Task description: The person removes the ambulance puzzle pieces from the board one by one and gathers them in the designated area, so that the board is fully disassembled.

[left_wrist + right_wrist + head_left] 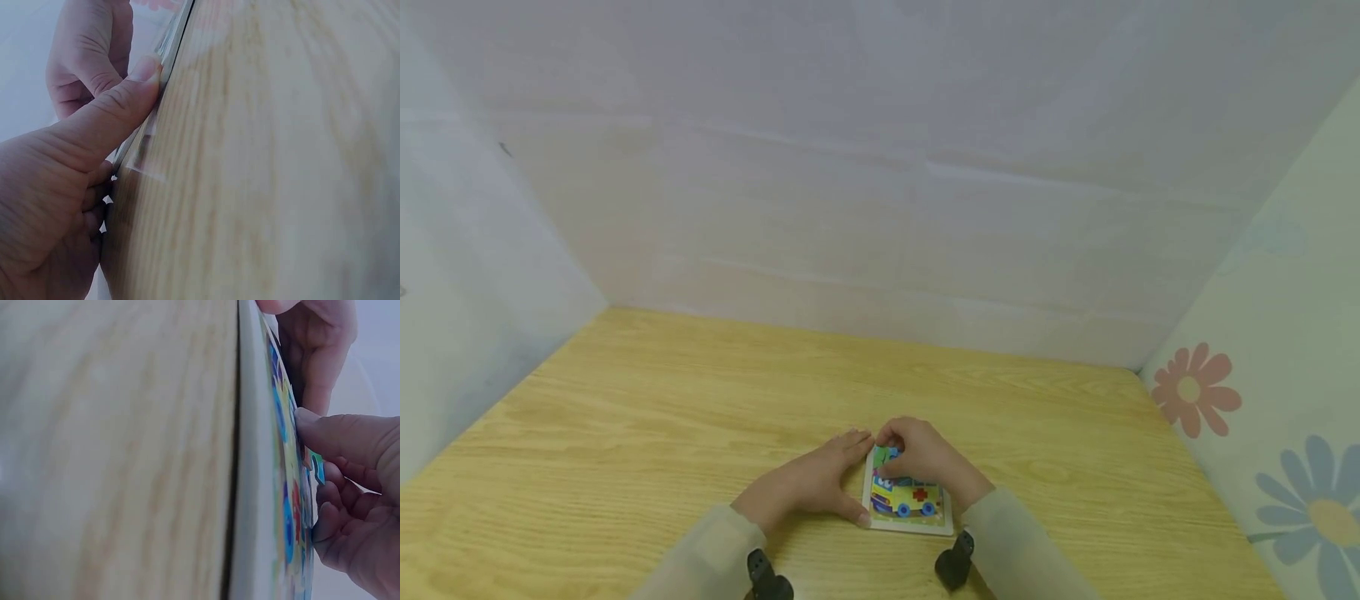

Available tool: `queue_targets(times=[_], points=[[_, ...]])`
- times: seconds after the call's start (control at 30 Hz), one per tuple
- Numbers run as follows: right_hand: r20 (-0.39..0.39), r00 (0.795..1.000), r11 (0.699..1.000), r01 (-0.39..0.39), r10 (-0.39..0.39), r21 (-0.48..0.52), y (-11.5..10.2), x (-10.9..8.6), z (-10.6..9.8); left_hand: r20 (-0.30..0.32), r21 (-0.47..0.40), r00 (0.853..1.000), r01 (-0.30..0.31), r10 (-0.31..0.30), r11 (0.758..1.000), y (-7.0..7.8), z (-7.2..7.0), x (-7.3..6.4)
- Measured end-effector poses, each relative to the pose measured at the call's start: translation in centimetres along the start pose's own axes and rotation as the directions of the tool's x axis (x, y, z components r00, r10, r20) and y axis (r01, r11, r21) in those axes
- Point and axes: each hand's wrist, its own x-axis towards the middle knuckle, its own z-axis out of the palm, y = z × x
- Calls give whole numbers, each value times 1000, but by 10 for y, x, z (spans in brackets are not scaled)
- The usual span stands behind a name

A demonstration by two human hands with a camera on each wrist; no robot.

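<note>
A small jigsaw puzzle board point(913, 527) with a pale frame and a yellow ambulance picture lies flat on the table. Along its left side is my left hand point(816, 479), the thumb touching the near left corner and the extended fingers by the far left corner. My right hand point(928, 458) reaches over the upper part of the picture, thumb and fingers bent together. Between them, the right wrist view shows a green and blue puzzle piece point(319, 467) tilted up from the board. The right hand's thumb point(319, 428) touches the picture surface. That hand covers part of the picture.
The light wood table point(647, 417) extends around the board. White sheeting point(880, 233) stands behind it, and a panel with printed flowers point(1187, 390) is on the right. Dark wrist straps point(955, 562) sit on both pale sleeves.
</note>
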Motion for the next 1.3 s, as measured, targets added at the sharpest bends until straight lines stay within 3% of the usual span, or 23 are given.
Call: queue_targets(times=[0.53, 0.7, 1.03, 1.3], points=[[-18, 999, 998, 35, -34, 56, 0, -2, 3, -7, 10, 1000, -4, 4, 1000, -3, 2, 0], [-42, 999, 990, 34, -29, 139, 9, -3, 4, -4, 1, 1000, -9, 9, 1000, -2, 2, 0], [-40, 998, 920, -27, 46, 390, 15, -2, 6, 3, -13, 1000, -5, 5, 1000, 0, 2, 0], [-66, 986, 833, -95, 156, 545, 17, -2, 7, -5, 2, 1000, -10, 10, 1000, 0, 2, 1]])
